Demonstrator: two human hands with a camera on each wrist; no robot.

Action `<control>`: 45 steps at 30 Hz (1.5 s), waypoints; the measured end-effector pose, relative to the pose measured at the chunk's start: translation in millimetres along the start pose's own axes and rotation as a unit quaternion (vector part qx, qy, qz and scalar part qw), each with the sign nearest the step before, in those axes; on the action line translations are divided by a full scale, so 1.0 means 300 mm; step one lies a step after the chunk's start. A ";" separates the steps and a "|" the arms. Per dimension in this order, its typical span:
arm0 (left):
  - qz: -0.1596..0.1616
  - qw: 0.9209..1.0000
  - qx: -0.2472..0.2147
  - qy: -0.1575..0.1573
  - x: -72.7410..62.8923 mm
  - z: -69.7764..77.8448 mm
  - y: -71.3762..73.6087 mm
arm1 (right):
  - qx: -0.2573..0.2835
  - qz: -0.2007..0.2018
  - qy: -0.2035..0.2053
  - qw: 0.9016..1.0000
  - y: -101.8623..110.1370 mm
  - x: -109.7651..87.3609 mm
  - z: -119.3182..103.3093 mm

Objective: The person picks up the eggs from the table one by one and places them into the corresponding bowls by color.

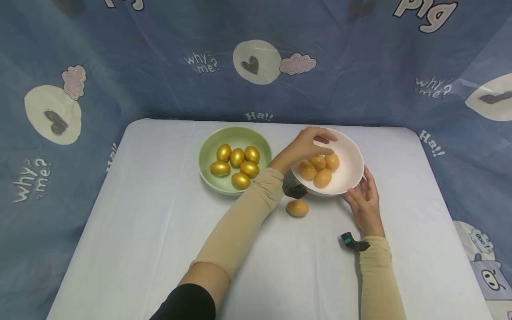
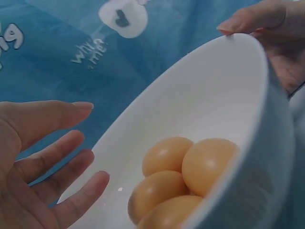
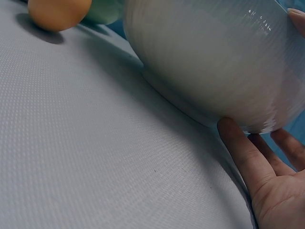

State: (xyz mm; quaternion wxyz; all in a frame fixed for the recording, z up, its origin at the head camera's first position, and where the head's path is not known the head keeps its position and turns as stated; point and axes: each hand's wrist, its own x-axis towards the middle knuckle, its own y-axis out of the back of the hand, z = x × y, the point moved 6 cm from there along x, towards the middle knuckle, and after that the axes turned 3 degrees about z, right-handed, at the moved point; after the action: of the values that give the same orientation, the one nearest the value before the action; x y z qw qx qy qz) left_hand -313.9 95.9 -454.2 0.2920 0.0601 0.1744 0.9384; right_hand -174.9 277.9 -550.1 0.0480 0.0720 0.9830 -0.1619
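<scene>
A white bowl [image 1: 347, 153] with several brown eggs [image 1: 322, 178] in it stands at the right of the table. My left hand [image 1: 306, 144] reaches over its left side, thumb and fingers apart with nothing between them; the left wrist view shows this hand [image 2: 45, 162] beside the eggs [image 2: 159, 193]. My right hand [image 1: 366, 204] holds the bowl at the lower right. Its thumb lies on the rim and its fingers [image 3: 245, 155] reach under the bowl's underside [image 3: 205, 62]. A single brown egg [image 1: 297, 208] lies on the table in front of the bowl.
A green bowl [image 1: 214, 182] holding several golden eggs [image 1: 241, 181] stands to the left, partly behind my left forearm. White cloth covers the table [image 1: 136, 213]. A blue printed curtain [image 1: 160, 75] hangs behind it.
</scene>
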 end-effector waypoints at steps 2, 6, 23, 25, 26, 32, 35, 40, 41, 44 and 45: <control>0.006 1.000 0.000 -0.014 -0.026 -0.002 0.002 | 0.002 0.000 -0.001 1.000 -0.001 -0.002 -0.001; -0.005 1.000 -0.007 -0.021 -0.088 -0.011 -0.004 | 0.000 0.005 -0.002 1.000 0.002 -0.003 -0.003; 0.032 0.990 -0.132 -0.041 -0.448 -0.028 0.029 | -0.011 0.000 0.006 1.000 -0.009 0.002 -0.007; 0.030 0.990 -0.133 -0.038 -0.475 -0.050 0.019 | -0.011 0.004 0.004 1.000 -0.006 0.001 -0.006; 0.028 0.990 -0.133 -0.037 -0.485 -0.059 0.012 | -0.008 0.006 0.002 1.000 -0.006 0.000 -0.006; 0.029 0.994 -0.104 -0.033 -0.532 -0.099 -0.018 | -0.014 0.009 -0.002 1.000 -0.004 -0.008 -0.002; 0.023 0.996 -0.086 -0.027 -0.545 -0.115 -0.035 | -0.020 0.007 0.000 1.000 -0.005 -0.011 -0.001; 0.004 0.998 -0.056 -0.018 -0.554 -0.126 -0.062 | -0.014 0.007 -0.001 1.000 -0.007 -0.007 -0.003; 0.000 0.999 -0.048 -0.016 -0.553 -0.128 -0.069 | -0.013 0.007 0.000 1.000 -0.007 -0.006 -0.004; -0.009 1.000 -0.018 -0.014 -0.549 -0.135 -0.092 | -0.016 0.008 0.001 1.000 -0.005 -0.005 -0.005; -0.013 1.000 -0.010 -0.015 -0.548 -0.139 -0.100 | -0.016 0.006 0.002 1.000 -0.006 -0.006 -0.005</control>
State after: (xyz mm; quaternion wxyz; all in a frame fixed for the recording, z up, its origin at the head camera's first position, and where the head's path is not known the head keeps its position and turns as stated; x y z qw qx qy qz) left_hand -172.0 13.2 -505.8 0.3078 0.0691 0.1612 0.9352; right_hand -173.4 276.6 -548.0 0.0484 0.0778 0.9851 -0.1456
